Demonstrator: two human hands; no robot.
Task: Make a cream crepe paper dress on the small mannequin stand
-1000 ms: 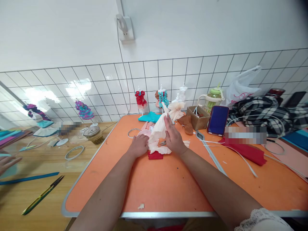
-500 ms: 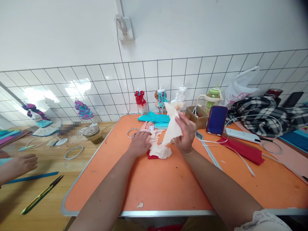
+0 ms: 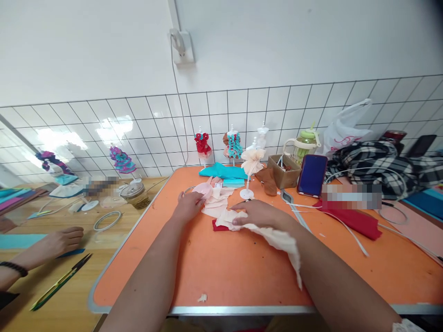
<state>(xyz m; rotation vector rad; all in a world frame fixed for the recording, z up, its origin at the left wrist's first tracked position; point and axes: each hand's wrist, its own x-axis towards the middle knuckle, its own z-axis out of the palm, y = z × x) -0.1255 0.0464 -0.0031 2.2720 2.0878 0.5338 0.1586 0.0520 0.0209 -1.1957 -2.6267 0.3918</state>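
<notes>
My left hand point(image 3: 188, 205) is closed at the table's left middle, its fingers on the edge of a pale pink round piece point(image 3: 202, 190) whose kind I cannot make out. My right hand point(image 3: 259, 214) is lowered over the table with a long strip of cream crepe paper point(image 3: 282, 240) in it, trailing down beside the forearm. Between the hands lie more cream crumpled pieces point(image 3: 218, 205) and a bit of red paper point(image 3: 218, 226). Just beyond my right hand stands a small white dress form with a gathered cream skirt point(image 3: 253, 162), upright on its round base point(image 3: 247, 194).
Turquoise paper point(image 3: 221, 171), a cardboard box point(image 3: 284, 171) and a phone point(image 3: 312, 175) stand or lie behind. Red paper point(image 3: 353, 219) and white cords are on the right. At left, a co-worker's hand point(image 3: 67, 240) rests near yellow-green snips point(image 3: 62, 281) and a lidded glass point(image 3: 134, 193).
My right hand has come down with the cream paper, uncovering the dress form with the cream skirt. My left hand has shifted left onto the pink piece. The co-worker's hand has moved right.
</notes>
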